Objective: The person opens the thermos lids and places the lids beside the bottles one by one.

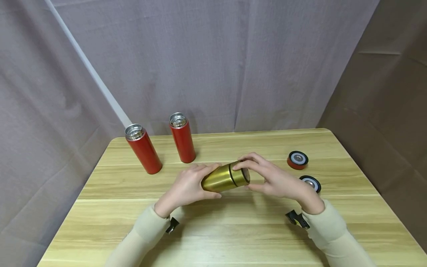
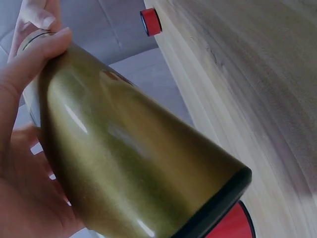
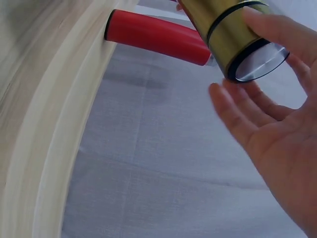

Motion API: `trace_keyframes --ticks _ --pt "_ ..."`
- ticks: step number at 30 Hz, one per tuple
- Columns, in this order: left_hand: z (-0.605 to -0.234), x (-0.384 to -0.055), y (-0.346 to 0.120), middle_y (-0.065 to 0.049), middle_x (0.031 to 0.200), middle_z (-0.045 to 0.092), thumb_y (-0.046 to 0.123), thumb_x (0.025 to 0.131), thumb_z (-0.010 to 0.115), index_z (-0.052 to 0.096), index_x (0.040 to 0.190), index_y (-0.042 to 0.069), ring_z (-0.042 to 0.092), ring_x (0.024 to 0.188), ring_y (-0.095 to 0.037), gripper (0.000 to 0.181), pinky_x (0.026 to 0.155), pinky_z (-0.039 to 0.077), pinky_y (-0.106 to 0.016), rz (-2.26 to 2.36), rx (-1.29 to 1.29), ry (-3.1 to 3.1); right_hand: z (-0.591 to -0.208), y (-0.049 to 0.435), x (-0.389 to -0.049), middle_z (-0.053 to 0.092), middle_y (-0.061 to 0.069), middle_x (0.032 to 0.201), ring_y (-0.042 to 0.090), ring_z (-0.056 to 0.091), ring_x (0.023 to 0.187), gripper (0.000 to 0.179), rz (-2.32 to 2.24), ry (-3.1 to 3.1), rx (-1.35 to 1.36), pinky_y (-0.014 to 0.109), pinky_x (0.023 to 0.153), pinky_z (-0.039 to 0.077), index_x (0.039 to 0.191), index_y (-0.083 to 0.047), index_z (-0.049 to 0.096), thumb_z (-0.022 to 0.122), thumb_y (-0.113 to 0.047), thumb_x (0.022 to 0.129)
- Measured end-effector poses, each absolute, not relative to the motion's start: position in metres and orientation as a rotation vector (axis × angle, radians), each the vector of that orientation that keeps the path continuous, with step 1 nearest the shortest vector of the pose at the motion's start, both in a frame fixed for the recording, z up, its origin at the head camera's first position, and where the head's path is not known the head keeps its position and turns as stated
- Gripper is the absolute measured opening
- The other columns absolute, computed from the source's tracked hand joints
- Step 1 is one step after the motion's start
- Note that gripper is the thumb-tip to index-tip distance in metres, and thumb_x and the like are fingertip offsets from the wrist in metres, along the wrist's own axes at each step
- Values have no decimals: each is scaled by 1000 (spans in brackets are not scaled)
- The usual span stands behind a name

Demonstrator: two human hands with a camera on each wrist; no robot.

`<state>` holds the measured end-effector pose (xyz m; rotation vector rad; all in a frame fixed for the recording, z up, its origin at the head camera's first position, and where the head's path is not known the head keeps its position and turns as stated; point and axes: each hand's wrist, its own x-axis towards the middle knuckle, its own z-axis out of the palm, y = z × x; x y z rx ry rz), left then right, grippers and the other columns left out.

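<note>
My left hand (image 1: 191, 185) grips the body of a gold vacuum flask (image 1: 217, 178), fingers on the far side and thumb on the near side. The flask is tilted off the table, its lid (image 1: 239, 174) pointing right. Around that lid my right hand (image 1: 275, 180) is loosely spread. In the right wrist view its thumb (image 3: 277, 29) overlaps the lid's side, while the other fingers (image 3: 235, 111) lie just off the rim. A dark ring marks the seam between lid and body. The left wrist view shows the flask's black base edge (image 2: 213, 208).
Two lidless red flasks, one at left (image 1: 144, 150) and one farther back (image 1: 182, 139), stand upright on the wooden table (image 1: 213, 230). Two upturned lids, one farther (image 1: 297, 160) and one nearer (image 1: 311, 183), lie at right, the nearer partly behind my right wrist. Grey curtains (image 1: 200, 66) hang behind.
</note>
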<state>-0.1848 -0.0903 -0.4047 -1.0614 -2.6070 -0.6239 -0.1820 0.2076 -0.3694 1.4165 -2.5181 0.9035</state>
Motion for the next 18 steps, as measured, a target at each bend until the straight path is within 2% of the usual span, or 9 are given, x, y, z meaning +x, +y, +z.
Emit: trace_keyframes --ticks 3,7,13,15,18 --pt "-404 -184 -90 -3 121 69 57 70 86 55 146 24 65 108 -20 88 77 54 -39 -605 -1037 -2634 -369 206 -180 48 2 141 22 52 125 72 981 -2641 1317 51 99 48 145 -27 46 84 -21 84" --pt "-404 -182 -90 -4 121 69 56 71 86 55 146 25 65 108 -20 87 79 54 -40 -593 -1002 -2640 -371 203 -179 57 1 133 20 59 115 79 1029 -2786 1111 50 93 51 152 -24 38 78 -44 87" --pt "-405 -181 -91 -3 117 69 56 71 87 55 145 25 65 105 -20 86 76 54 -40 -530 -992 -2616 -374 199 -181 65 -3 102 11 64 91 64 1074 -2817 1041 34 80 56 146 -12 45 70 -41 95" --pt "-406 -181 -92 -2 117 69 56 70 87 55 145 26 65 105 -20 86 76 54 -40 -505 -994 -2615 -376 198 -181 65 -5 100 9 63 90 63 1098 -2818 1071 33 79 56 145 -10 45 70 -40 95" --pt "-407 -180 -93 -1 117 69 56 70 87 55 144 27 65 105 -20 86 75 54 -41 -490 -995 -2617 -377 199 -180 63 -4 107 9 62 93 65 1085 -2789 1135 34 80 56 146 -10 44 71 -40 94"
